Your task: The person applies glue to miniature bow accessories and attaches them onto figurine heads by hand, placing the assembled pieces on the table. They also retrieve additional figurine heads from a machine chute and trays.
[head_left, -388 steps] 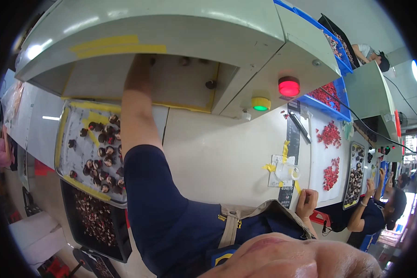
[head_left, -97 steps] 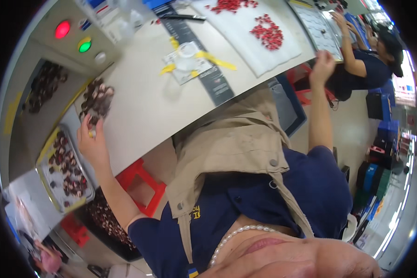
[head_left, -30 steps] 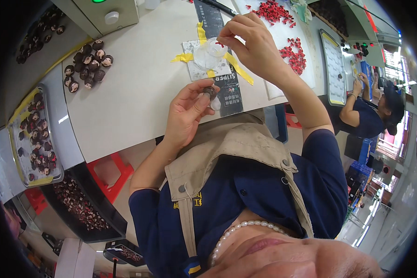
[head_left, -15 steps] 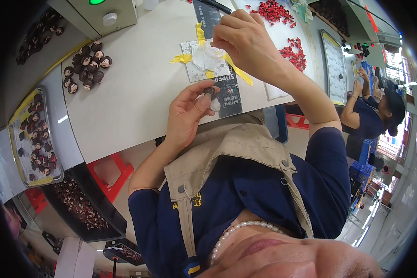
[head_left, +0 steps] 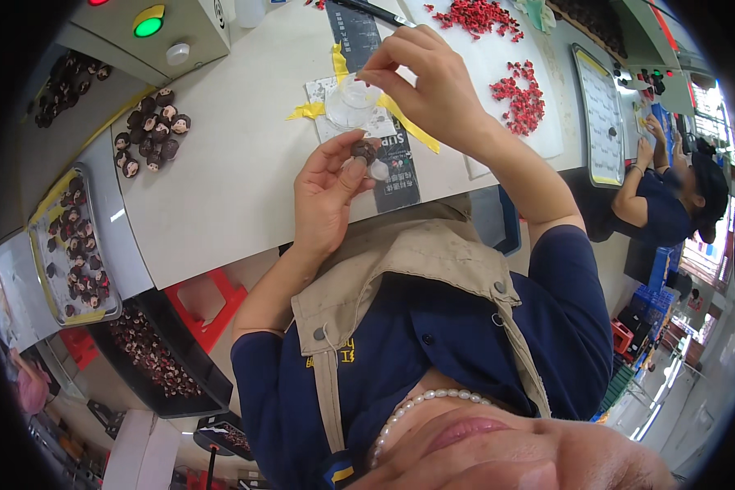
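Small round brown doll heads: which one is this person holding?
The brown head pinched in the left hand; the cluster on the white table lies untouched.

A green lamp (head_left: 149, 27) glows; a red stool (head_left: 232, 297) stands left; a co-worker (head_left: 661, 209) is at right.

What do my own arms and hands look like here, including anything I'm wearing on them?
Your left hand and right hand are both ungloved. The left sleeve and right sleeve are short, plain and navy blue, leaving your forearms bare. I see no watch or bracelet on either wrist.
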A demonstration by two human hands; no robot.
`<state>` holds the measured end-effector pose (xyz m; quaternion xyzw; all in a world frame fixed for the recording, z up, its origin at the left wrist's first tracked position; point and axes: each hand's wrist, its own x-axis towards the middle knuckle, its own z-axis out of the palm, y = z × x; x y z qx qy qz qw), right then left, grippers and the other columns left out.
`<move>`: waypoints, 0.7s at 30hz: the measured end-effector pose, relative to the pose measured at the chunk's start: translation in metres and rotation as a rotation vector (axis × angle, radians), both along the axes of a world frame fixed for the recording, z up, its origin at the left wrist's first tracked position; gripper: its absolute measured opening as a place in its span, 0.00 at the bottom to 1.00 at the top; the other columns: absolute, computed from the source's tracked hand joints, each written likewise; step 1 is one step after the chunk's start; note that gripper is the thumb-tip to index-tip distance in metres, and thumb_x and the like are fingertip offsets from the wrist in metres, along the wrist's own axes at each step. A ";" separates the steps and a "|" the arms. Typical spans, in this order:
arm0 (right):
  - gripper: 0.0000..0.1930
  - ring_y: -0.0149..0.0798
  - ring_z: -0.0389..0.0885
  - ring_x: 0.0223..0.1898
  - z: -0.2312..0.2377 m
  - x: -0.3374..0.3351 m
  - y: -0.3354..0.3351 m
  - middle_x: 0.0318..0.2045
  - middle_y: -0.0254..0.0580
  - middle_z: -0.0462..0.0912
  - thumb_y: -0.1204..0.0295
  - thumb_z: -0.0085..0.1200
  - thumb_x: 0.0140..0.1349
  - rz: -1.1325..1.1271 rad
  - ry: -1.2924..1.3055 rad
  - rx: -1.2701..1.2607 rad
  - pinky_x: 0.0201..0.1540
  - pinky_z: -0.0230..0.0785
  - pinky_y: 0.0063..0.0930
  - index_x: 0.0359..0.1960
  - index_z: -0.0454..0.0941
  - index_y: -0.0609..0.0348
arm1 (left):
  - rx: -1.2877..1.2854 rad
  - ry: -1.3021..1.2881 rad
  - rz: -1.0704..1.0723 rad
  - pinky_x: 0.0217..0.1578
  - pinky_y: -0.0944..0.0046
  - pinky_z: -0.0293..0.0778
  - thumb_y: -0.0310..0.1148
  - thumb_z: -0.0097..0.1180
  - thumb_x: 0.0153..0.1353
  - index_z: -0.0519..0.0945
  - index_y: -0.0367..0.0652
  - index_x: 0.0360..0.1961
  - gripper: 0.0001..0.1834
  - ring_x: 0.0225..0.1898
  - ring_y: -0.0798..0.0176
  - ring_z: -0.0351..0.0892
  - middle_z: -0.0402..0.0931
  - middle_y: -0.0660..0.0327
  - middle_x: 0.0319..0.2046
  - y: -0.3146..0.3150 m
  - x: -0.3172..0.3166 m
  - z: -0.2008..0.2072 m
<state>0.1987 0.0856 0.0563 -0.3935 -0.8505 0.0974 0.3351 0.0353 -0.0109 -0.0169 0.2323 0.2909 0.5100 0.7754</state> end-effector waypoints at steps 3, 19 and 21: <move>0.04 0.33 0.73 0.29 0.004 0.006 -0.011 0.25 0.37 0.75 0.76 0.58 0.53 -0.011 0.156 -0.228 0.33 0.66 0.24 0.27 0.75 0.62 | 0.044 0.038 0.026 0.39 0.76 0.74 0.25 0.51 0.61 0.67 0.39 0.55 0.20 0.46 0.72 0.73 0.72 0.54 0.50 0.001 0.004 -0.005; 0.05 0.28 0.72 0.29 -0.011 0.015 -0.048 0.26 0.37 0.72 0.77 0.55 0.56 0.024 0.221 -0.679 0.34 0.65 0.21 0.28 0.72 0.64 | 0.101 0.146 0.085 0.38 0.70 0.76 0.22 0.56 0.56 0.71 0.34 0.50 0.19 0.43 0.69 0.73 0.73 0.57 0.45 0.004 0.018 -0.006; 0.05 0.28 0.72 0.28 -0.009 0.014 -0.051 0.25 0.37 0.73 0.77 0.56 0.55 0.022 0.199 -0.642 0.32 0.64 0.21 0.28 0.73 0.63 | 0.114 0.154 0.088 0.38 0.70 0.76 0.22 0.55 0.56 0.71 0.33 0.50 0.19 0.43 0.69 0.74 0.73 0.56 0.45 0.002 0.017 -0.008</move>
